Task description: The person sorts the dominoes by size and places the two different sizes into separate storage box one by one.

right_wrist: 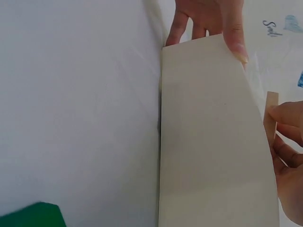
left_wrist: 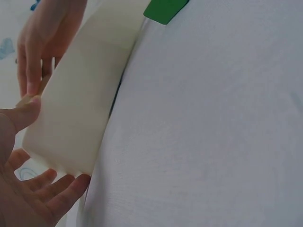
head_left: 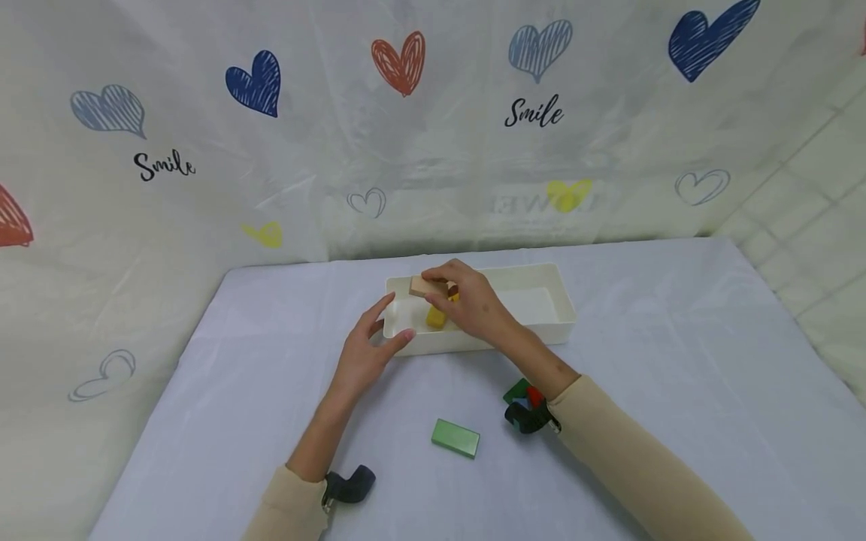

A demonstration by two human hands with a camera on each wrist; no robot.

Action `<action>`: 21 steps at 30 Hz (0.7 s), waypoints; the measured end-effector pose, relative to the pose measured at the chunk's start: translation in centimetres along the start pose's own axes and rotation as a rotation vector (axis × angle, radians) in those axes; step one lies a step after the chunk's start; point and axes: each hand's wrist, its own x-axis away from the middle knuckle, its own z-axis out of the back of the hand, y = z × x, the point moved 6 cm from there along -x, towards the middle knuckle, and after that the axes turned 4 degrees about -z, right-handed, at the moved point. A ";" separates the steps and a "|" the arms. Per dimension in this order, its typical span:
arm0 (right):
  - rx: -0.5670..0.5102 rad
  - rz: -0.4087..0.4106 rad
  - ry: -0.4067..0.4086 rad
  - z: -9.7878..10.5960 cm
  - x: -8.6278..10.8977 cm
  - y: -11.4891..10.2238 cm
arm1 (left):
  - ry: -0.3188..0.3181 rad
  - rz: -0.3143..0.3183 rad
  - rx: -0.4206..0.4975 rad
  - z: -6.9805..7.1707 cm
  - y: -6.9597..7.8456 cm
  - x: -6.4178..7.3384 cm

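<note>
A long white plastic box [head_left: 534, 330] lies near the back of the table. My left hand [head_left: 361, 357] holds its left end, thumb at the front rim and the other fingers at the end wall, as the left wrist view also shows. Over the box's left part my right hand [head_left: 470, 300] pinches a plain wooden block [head_left: 422, 287] between thumb and fingers. Inside the box, partly hidden by the right hand, is something yellow, likely a block [head_left: 436, 317]. In the right wrist view the wooden block [right_wrist: 271, 116] shows beyond the box wall.
A light green block [head_left: 455, 438] lies on the white cloth in front of the box. Beside the right wrist are a dark green block [head_left: 516, 391] and a red piece [head_left: 535, 397], partly covered by the black wrist camera [head_left: 528, 417]. A heart-printed curtain [head_left: 433, 150] hangs behind.
</note>
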 end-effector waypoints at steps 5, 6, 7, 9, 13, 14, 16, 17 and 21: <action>0.017 -0.005 -0.008 -0.1 -0.6 0.2 | 0.002 -0.013 0.000 0.0 0.0 -0.1; 0.024 -0.004 -0.008 -0.2 -0.7 0.1 | 0.003 -0.013 0.000 0.1 -0.1 -0.1; 0.031 -0.003 -0.008 -0.1 -0.9 0.1 | 0.004 -0.014 0.000 0.0 -0.1 -0.1; 0.045 0.001 -0.009 -0.1 -1.1 0.1 | 0.004 -0.013 -0.004 0.0 0.0 -0.1; 0.074 0.010 -0.014 -0.3 -1.6 0.1 | 0.007 0.000 -0.005 0.0 -0.1 -0.2; 0.078 0.011 -0.018 -0.3 -1.6 0.1 | 0.006 0.002 -0.001 0.0 -0.1 -0.2; 0.085 0.009 -0.025 -0.4 -1.8 0.0 | 0.006 0.005 0.011 0.0 -0.2 -0.2; 0.089 0.007 -0.028 -0.5 -1.9 0.0 | 0.005 0.007 0.017 0.0 -0.3 -0.2; 0.105 0.002 -0.036 -0.7 -2.2 -0.1 | 0.003 0.004 0.032 0.0 -0.3 -0.2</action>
